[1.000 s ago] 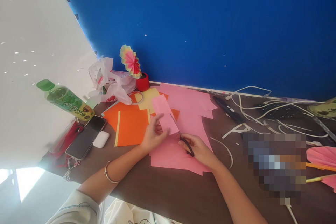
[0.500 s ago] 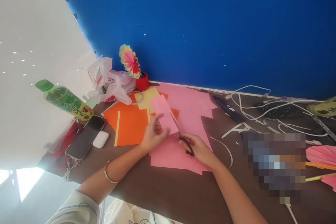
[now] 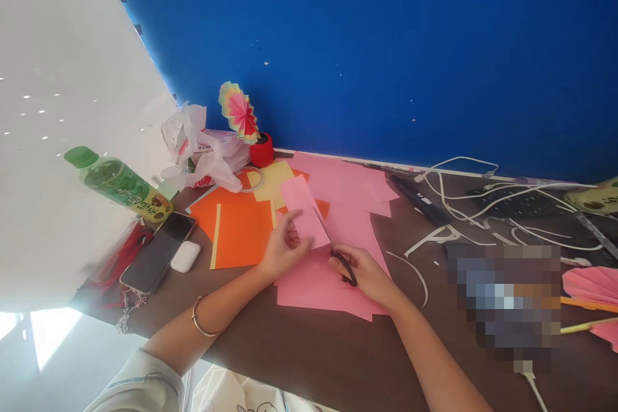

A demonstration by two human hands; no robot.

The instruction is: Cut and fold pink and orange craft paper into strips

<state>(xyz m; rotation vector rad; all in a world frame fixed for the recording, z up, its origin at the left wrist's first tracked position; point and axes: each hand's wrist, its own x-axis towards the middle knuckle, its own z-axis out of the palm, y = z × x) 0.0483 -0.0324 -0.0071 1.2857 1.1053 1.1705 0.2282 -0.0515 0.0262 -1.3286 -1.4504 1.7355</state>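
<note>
My left hand [image 3: 288,246] pinches the lower left part of a pink paper piece [image 3: 304,209], thumb along its lower edge. In my right hand [image 3: 361,270] is a pair of black-handled scissors [image 3: 342,267], fingers wrapped in the handles. The blades point up and left along the right edge of the piece; whether they are spread cannot be made out. Beneath both hands lie large pink sheets [image 3: 323,290]. Left of my left hand is an orange sheet [image 3: 244,238] with yellow edges, and a yellow sheet [image 3: 270,183] lies behind.
A phone [image 3: 158,254], a white earphone case [image 3: 186,257] and a green-capped bottle [image 3: 123,185] stand or lie at left. Behind are a plastic bag [image 3: 203,154] and a paper flower in a red pot [image 3: 261,153]. White cables [image 3: 456,212] tangle at right beside a blurred patch.
The pink piece has shifted very slightly in my left hand. Both hands and the scissors stay in almost the same place.
</note>
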